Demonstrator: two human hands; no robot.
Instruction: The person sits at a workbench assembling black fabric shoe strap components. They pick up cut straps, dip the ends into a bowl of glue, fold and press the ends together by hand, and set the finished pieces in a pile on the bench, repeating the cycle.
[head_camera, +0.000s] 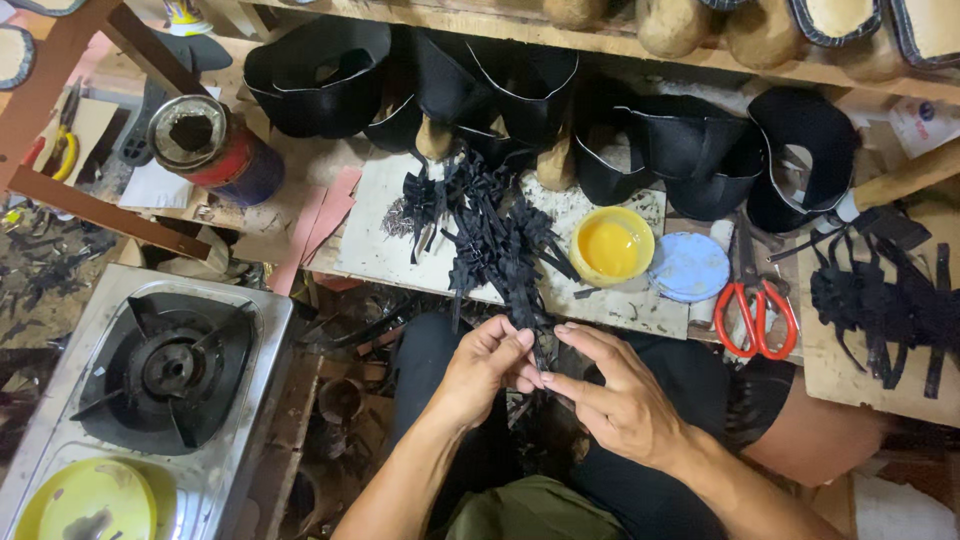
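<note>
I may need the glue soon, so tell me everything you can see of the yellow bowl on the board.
The yellow bowl is small, round and looks like plastic. It stands upright and open, holding a shallow pool of yellowish liquid. It sits on the pale stained board, right of the pile of black strips, one of which reaches its lower left rim, and just left of a light blue lid. Neither hand touches it.

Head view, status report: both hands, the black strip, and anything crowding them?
Left hand and right hand both pinch a black strip over the lap. Pile of black strips on the board just ahead. Nothing between the hands.
</note>
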